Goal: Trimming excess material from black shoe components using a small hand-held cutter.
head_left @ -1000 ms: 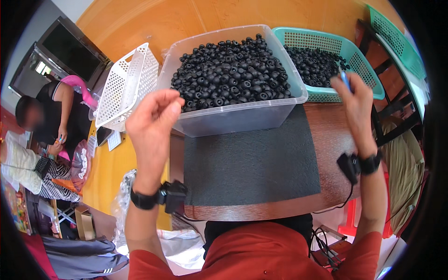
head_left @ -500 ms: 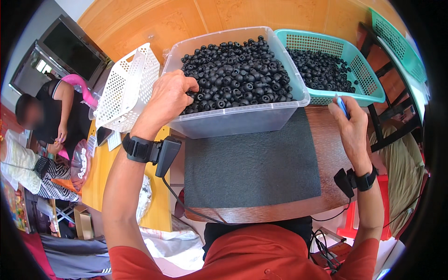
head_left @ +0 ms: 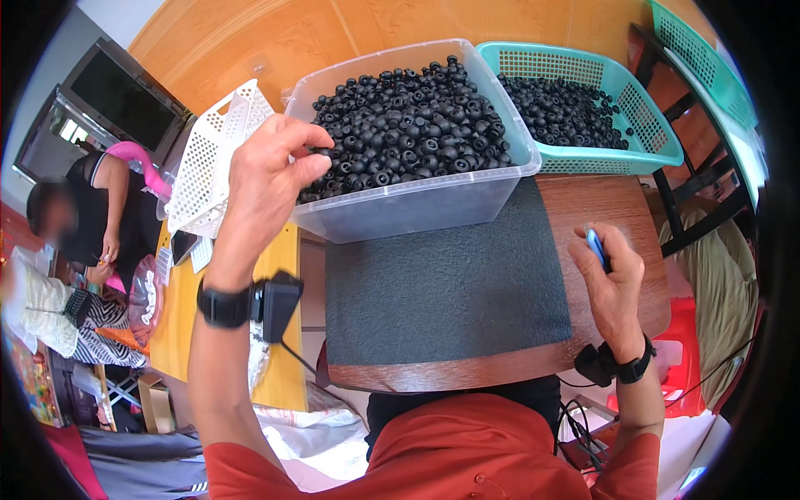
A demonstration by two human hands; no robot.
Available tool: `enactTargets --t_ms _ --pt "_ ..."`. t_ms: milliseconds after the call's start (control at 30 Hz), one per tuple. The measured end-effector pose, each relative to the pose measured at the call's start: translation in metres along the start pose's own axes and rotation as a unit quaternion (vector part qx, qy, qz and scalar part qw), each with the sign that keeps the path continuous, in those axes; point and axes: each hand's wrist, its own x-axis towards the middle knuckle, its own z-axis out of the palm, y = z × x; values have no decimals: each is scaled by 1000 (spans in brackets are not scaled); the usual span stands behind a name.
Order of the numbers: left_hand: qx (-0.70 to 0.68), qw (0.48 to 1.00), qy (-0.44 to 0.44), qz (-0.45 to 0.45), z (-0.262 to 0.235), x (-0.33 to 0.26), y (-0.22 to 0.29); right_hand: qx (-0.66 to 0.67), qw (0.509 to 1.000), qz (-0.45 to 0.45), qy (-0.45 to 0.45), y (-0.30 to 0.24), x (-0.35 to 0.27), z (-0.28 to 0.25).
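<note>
A clear plastic tub [head_left: 417,204] heaped with small black ring-shaped parts [head_left: 408,125] stands at the far side of a dark grey mat [head_left: 442,287]. My left hand [head_left: 267,179] is raised at the tub's near-left corner, fingers curled and pinching one black part at the rim. My right hand [head_left: 612,283] rests low on the wooden table [head_left: 633,217] right of the mat, closed around a small blue tool [head_left: 597,247]. Both wrists carry black straps with small devices.
A teal basket [head_left: 637,133] with more black parts sits right of the tub. A white perforated basket [head_left: 208,158] leans at the left over a yellow table [head_left: 179,317]. Another person sits at far left. A dark chair [head_left: 708,192] stands at right.
My left hand has moved up and forward to the tub's corner and closed on a black part. My right hand has come down from near the teal basket to the table edge.
</note>
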Motion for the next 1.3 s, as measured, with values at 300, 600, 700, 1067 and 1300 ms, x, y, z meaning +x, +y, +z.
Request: enactTargets --t_ms 300,600,700,1067,1300 --pt "-603 777 -74 -167 64 -90 63 72 992 -53 -87 -36 -27 22" --pt "-702 661 -96 -246 106 -118 80 143 977 -123 -101 -38 -46 48" --pt "-709 653 -90 -250 112 -122 82 157 974 -128 -96 -37 -50 50" --pt "-706 652 -90 -262 118 -128 91 111 980 -143 -85 -36 -56 50" --pt "-697 655 -87 -279 119 -130 92 98 980 -157 -78 -33 -60 51"
